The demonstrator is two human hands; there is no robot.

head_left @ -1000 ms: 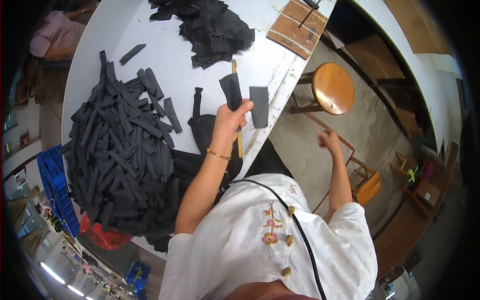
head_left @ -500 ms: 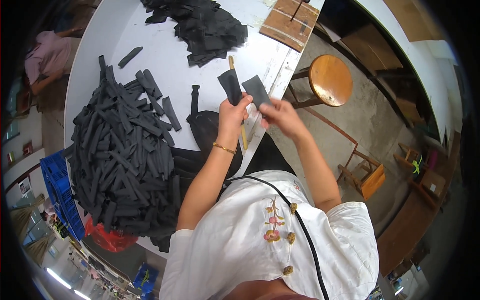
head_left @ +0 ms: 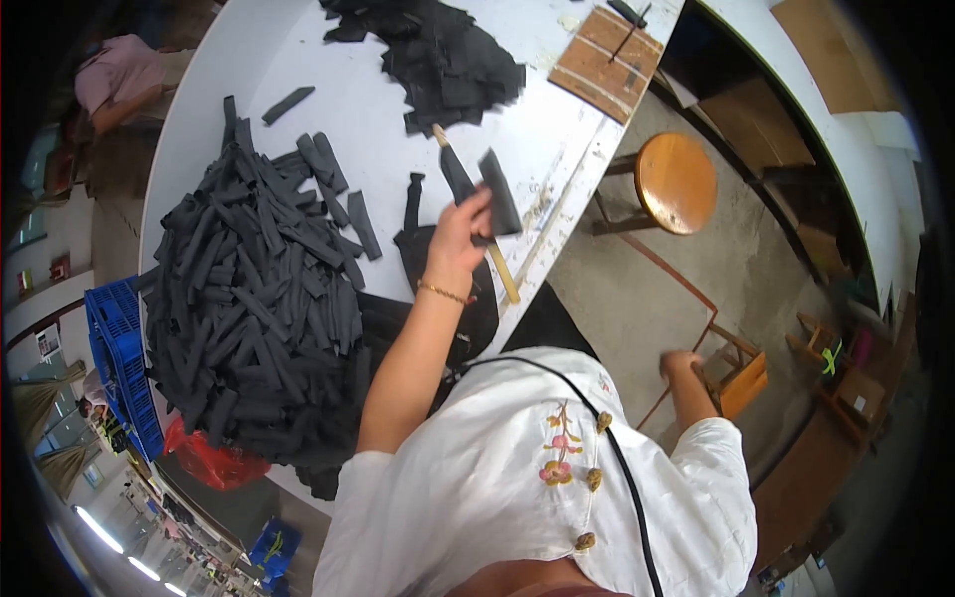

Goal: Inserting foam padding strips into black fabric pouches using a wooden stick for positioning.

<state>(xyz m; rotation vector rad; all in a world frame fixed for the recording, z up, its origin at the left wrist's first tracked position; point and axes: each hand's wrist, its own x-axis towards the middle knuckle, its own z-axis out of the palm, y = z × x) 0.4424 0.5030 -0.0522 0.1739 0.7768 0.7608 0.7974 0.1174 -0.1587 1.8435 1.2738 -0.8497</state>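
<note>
My left hand point(head_left: 461, 236) is closed round a slim wooden stick point(head_left: 504, 274) above the table's right edge. A black fabric tube point(head_left: 455, 173) sits round the upper part of the stick. Another black piece point(head_left: 500, 196) stands up at the same fingers, slightly blurred. Off the table at the right, over the floor, hangs my right hand point(head_left: 682, 365); its fingers are too hidden to read. Left of my left hand lies a big pile of black fabric tubes point(head_left: 264, 289). Flat black fabric pieces point(head_left: 448, 65) are heaped at the far side.
A wooden board point(head_left: 605, 65) with a dark rod rests at the table's point(head_left: 328, 75) far right corner. Beyond that edge stand a round stool point(head_left: 676, 184) and a small wooden stool point(head_left: 741, 383). A blue crate point(head_left: 124, 363) and red plastic bag point(head_left: 211, 456) are at left, near another person point(head_left: 119, 80).
My right hand has let go of the black piece and swung down to the right, off the table. The piece now stays with my left hand and the stick. The view has shifted slightly.
</note>
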